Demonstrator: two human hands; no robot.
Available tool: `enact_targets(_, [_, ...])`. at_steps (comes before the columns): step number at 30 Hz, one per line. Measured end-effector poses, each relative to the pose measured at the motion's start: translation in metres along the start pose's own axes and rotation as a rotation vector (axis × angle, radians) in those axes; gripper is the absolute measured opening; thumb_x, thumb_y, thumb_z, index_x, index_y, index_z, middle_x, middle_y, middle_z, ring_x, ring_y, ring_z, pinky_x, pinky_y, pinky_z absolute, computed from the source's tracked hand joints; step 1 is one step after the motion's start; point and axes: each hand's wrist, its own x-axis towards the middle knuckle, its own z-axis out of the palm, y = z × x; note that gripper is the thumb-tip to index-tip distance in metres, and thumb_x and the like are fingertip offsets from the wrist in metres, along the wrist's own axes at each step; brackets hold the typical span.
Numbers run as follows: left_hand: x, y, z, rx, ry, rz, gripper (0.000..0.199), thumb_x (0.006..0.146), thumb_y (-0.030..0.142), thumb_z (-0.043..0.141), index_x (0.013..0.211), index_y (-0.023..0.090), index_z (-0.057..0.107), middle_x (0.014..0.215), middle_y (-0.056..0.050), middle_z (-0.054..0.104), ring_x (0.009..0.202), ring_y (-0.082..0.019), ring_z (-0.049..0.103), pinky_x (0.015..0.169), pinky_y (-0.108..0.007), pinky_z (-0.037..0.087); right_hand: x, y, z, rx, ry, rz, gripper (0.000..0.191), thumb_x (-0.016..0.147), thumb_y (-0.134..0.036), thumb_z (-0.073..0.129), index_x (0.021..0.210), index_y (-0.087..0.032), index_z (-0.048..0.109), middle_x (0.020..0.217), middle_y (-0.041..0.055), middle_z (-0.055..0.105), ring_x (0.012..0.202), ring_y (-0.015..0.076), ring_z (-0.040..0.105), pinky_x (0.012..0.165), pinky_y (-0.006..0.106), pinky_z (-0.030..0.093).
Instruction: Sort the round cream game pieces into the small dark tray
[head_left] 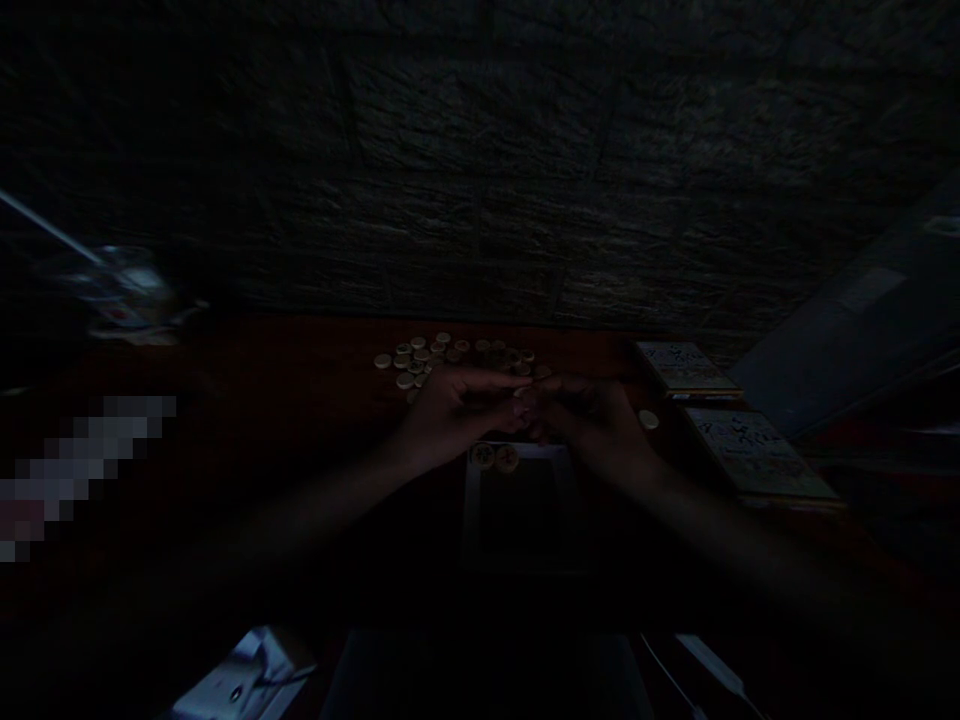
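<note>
The picture is very dark. My left hand [457,408] and my right hand [592,415] meet at the fingertips above the far edge of a shallow tray [471,520]. Between the fingertips is a small round piece [521,395], pinched from both sides; its details are hard to make out. Two round wooden pieces with dark markings, one [483,457] beside the other [507,459], lie in the tray's far left corner. Behind my hands, several similar pale discs [418,344] are spread loosely on the reddish-brown table [315,350], partly hidden by my fingers.
Two flat printed boxes [686,367] [761,455] lie at the right, with a single pale disc [649,420] left of them. A clear container [135,290] stands far left. A stone-textured wall [480,180] rises behind the table. White cables [712,665] hang below right.
</note>
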Motion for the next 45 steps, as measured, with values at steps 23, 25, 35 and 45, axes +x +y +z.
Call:
enact_targets(23, [-0.0007,0.0023,-0.0011,0.029,0.034,0.009,0.029,0.076,0.019,0.081,0.105,0.02,0.081,0.099,-0.005,0.083,0.081,-0.02,0.08,0.077,-0.033,0.068,0.0006,-0.0047,0.0003,0.111,-0.029,0.049,0.03,0.066,-0.039,0.091,0.086,-0.019,0.081,0.069,0.0019,0.075,0.058,0.0128,0.068,0.056,0.024,0.059])
enact_targets(25, [-0.0008,0.0022,-0.0009,0.034,0.038,0.022,0.031,0.075,0.018,0.082,0.106,0.02,0.08,0.1,-0.005,0.083,0.081,-0.02,0.08,0.078,-0.032,0.067,0.0004,-0.0052,-0.0002,0.13,-0.04,0.041,0.028,0.069,-0.037,0.09,0.088,-0.018,0.082,0.069,0.0024,0.075,0.059,0.0131,0.069,0.057,0.025,0.059])
enact_targets(35, [0.0005,0.0003,-0.003,0.012,0.03,0.016,0.02,0.085,0.023,0.074,0.104,0.021,0.081,0.091,-0.004,0.083,0.078,-0.02,0.08,0.074,-0.031,0.068,-0.0001,0.0013,-0.0023,0.143,-0.049,-0.009,0.017,0.076,-0.033,0.083,0.085,-0.019,0.079,0.071,0.0028,0.076,0.06,0.0141,0.072,0.056,0.025,0.06])
enact_targets(45, [-0.004,0.0009,0.0027,0.08,-0.001,0.133,0.019,0.083,0.019,0.077,0.101,0.02,0.081,0.096,-0.004,0.083,0.083,-0.019,0.08,0.078,-0.027,0.066,-0.001,-0.003,-0.0014,-0.01,-0.001,-0.03,0.025,0.077,-0.041,0.084,0.075,-0.017,0.076,0.064,0.0017,0.072,0.054,0.0114,0.066,0.052,0.022,0.057])
